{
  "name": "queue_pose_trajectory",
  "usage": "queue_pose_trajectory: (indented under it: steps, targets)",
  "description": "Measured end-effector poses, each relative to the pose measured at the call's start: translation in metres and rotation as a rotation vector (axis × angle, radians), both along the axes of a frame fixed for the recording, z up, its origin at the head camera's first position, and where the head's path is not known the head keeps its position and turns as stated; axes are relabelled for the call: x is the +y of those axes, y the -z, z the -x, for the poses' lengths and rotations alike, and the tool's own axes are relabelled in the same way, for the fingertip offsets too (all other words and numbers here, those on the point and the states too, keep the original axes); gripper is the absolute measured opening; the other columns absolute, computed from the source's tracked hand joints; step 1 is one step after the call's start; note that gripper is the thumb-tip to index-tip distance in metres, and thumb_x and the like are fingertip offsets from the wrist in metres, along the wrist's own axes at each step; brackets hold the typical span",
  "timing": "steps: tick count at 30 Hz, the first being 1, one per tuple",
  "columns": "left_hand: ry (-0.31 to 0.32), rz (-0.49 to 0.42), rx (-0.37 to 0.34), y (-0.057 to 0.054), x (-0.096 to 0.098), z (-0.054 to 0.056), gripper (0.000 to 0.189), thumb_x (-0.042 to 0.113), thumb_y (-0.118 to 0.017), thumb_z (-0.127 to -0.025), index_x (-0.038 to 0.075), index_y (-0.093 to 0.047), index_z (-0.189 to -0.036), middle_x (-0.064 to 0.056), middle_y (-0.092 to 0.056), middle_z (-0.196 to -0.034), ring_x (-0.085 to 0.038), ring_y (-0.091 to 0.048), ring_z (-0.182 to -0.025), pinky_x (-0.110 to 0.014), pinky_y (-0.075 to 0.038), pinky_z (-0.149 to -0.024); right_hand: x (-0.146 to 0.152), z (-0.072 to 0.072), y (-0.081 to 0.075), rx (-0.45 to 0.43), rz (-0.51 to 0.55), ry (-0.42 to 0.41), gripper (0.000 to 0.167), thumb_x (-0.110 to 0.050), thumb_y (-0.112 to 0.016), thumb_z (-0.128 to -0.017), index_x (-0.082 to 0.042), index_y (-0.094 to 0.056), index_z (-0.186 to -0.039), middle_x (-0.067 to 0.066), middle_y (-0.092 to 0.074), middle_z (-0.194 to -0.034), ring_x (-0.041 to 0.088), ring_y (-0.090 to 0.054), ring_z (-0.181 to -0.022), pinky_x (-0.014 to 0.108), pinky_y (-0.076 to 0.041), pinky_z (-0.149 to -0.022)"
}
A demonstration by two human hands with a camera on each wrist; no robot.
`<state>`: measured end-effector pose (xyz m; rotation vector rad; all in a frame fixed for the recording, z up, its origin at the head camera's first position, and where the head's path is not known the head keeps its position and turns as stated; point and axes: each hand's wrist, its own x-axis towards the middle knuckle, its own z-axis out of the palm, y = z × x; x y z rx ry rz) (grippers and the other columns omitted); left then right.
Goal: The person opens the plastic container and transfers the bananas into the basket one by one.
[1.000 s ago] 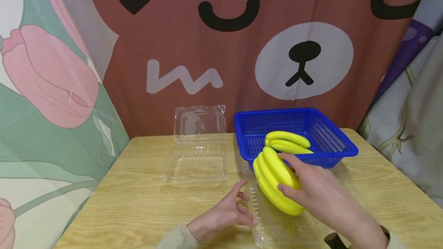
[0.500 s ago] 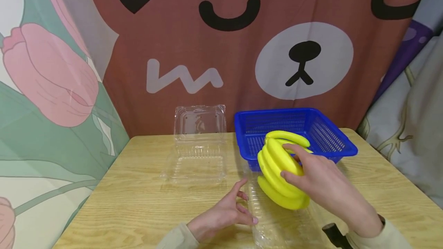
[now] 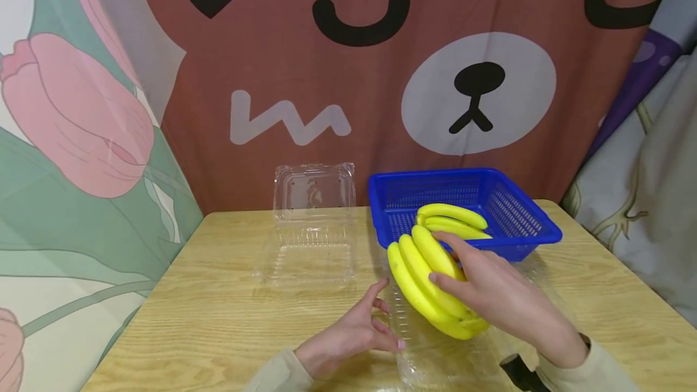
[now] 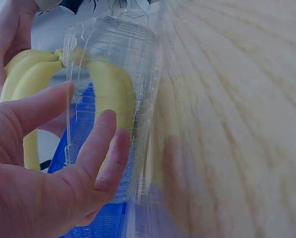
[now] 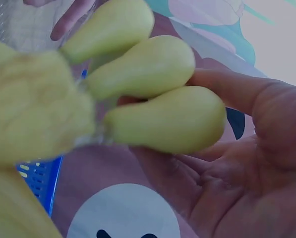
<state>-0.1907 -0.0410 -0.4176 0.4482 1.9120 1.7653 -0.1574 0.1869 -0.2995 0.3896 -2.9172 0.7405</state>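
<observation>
In the head view my right hand (image 3: 495, 292) grips a bunch of yellow bananas (image 3: 427, 283), tilted over a clear plastic clamshell box (image 3: 405, 362) at the front. The right wrist view shows my fingers round the outer banana (image 5: 170, 121) of the bunch. At the box's left side is my left hand (image 3: 354, 334), its fingers spread, with fingertips touching the wall. Through the clear wall (image 4: 115, 42), the left wrist view shows part of the bananas (image 4: 113, 91). How much of the bunch rests on the box bottom, I cannot tell.
A blue plastic basket (image 3: 523, 216) stands behind the box, with more bananas (image 3: 454, 216) inside. A second clear clamshell box (image 3: 316, 253) sits to its left on the wooden table (image 3: 229, 313), lid raised. A printed curtain (image 3: 272, 65) hangs behind the table.
The banana bunch first rose and turned in my right hand, then came left and nearer, its tips swinging left. My left hand and the boxes have stayed in place.
</observation>
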Motion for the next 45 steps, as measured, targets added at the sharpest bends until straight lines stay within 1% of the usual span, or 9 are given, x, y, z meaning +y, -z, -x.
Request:
queue_pose_trajectory:
  steps: [4, 10, 19, 25, 28, 33, 37, 41, 45]
  targets:
    - [0.008, 0.004, 0.006, -0.001, -0.001, 0.001, 0.110, -0.003, -0.082, -0.070, 0.021, -0.019, -0.157, -0.013, -0.043, -0.125, -0.020, -0.063, -0.079, -0.032, -0.050, -0.077, -0.001, 0.000, -0.002, -0.027, 0.055, -0.007, 0.068, -0.050, -0.063, -0.093, -0.020, -0.037, -0.149, 0.008, -0.063, -0.122, 0.019, -0.062, -0.100, 0.041, -0.051, -0.077]
    - [0.019, 0.022, -0.012, -0.003, -0.002, 0.001, 0.110, 0.001, -0.083, -0.071, 0.020, -0.017, -0.157, -0.012, -0.042, -0.128, -0.020, -0.061, -0.083, -0.034, -0.049, -0.080, -0.002, 0.000, -0.004, -0.036, 0.117, 0.007, 0.070, -0.050, -0.063, -0.093, -0.019, -0.036, -0.149, 0.009, -0.061, -0.126, 0.021, -0.063, -0.104, 0.041, -0.054, -0.078]
    - [0.004, 0.006, 0.002, -0.001, -0.001, 0.000, 0.109, -0.004, -0.081, -0.070, 0.019, -0.019, -0.157, -0.012, -0.044, -0.124, -0.021, -0.062, -0.081, -0.033, -0.049, -0.079, 0.001, 0.000, -0.006, 0.077, 0.107, 0.036, 0.065, -0.043, -0.067, -0.092, -0.015, -0.042, -0.146, 0.008, -0.066, -0.116, 0.019, -0.064, -0.096, 0.038, -0.052, -0.072]
    - [-0.003, 0.005, -0.015, -0.001, -0.001, 0.000, 0.108, -0.005, -0.081, -0.070, 0.021, -0.022, -0.156, -0.010, -0.044, -0.124, -0.022, -0.061, -0.085, -0.034, -0.050, -0.078, 0.006, 0.005, -0.007, 0.127, 0.080, 0.056, 0.062, -0.037, -0.069, -0.092, -0.013, -0.044, -0.145, 0.003, -0.063, -0.099, 0.017, -0.056, -0.078, 0.033, -0.045, -0.060]
    - [-0.005, 0.002, -0.005, 0.000, -0.001, 0.000, 0.107, -0.006, -0.080, -0.070, 0.022, -0.022, -0.156, -0.011, -0.044, -0.124, -0.023, -0.062, -0.085, -0.035, -0.051, -0.078, 0.009, 0.009, -0.008, 0.144, 0.069, 0.071, 0.063, -0.033, -0.070, -0.092, -0.011, -0.044, -0.144, 0.005, -0.063, -0.099, 0.017, -0.055, -0.075, 0.032, -0.044, -0.057]
    - [-0.009, -0.011, 0.014, 0.002, 0.000, 0.000, 0.109, -0.008, -0.080, -0.069, 0.019, -0.021, -0.156, -0.012, -0.044, -0.123, -0.022, -0.063, -0.082, -0.034, -0.051, -0.076, 0.012, 0.020, -0.012, 0.157, 0.058, 0.062, 0.060, -0.028, -0.069, -0.093, -0.011, -0.043, -0.144, 0.007, -0.060, -0.095, 0.018, -0.053, -0.068, 0.033, -0.044, -0.053]
    - [-0.007, -0.027, 0.018, 0.002, 0.000, 0.000, 0.107, -0.008, -0.079, -0.070, 0.017, -0.020, -0.156, -0.013, -0.044, -0.123, -0.021, -0.064, -0.080, -0.032, -0.050, -0.075, 0.013, 0.033, -0.019, 0.165, 0.013, 0.060, 0.061, -0.029, -0.068, -0.094, -0.010, -0.041, -0.145, 0.007, -0.060, -0.092, 0.019, -0.052, -0.067, 0.032, -0.043, -0.053]
    - [-0.002, -0.038, 0.019, 0.001, 0.000, 0.000, 0.106, -0.009, -0.079, -0.070, 0.015, -0.021, -0.155, -0.013, -0.044, -0.122, -0.020, -0.064, -0.079, -0.030, -0.050, -0.074, 0.013, 0.048, -0.026, 0.177, -0.018, 0.051, 0.062, -0.027, -0.067, -0.095, -0.008, -0.039, -0.147, 0.008, -0.059, -0.091, 0.019, -0.052, -0.065, 0.033, -0.043, -0.053]
    - [-0.006, -0.034, 0.018, 0.000, 0.000, 0.000, 0.106, -0.009, -0.079, -0.070, 0.015, -0.022, -0.155, -0.013, -0.044, -0.122, -0.020, -0.064, -0.080, -0.030, -0.050, -0.074, 0.010, 0.067, -0.031, 0.202, -0.033, 0.043, 0.061, -0.026, -0.066, -0.095, -0.007, -0.038, -0.146, 0.009, -0.059, -0.093, 0.021, -0.054, -0.068, 0.034, -0.045, -0.056]
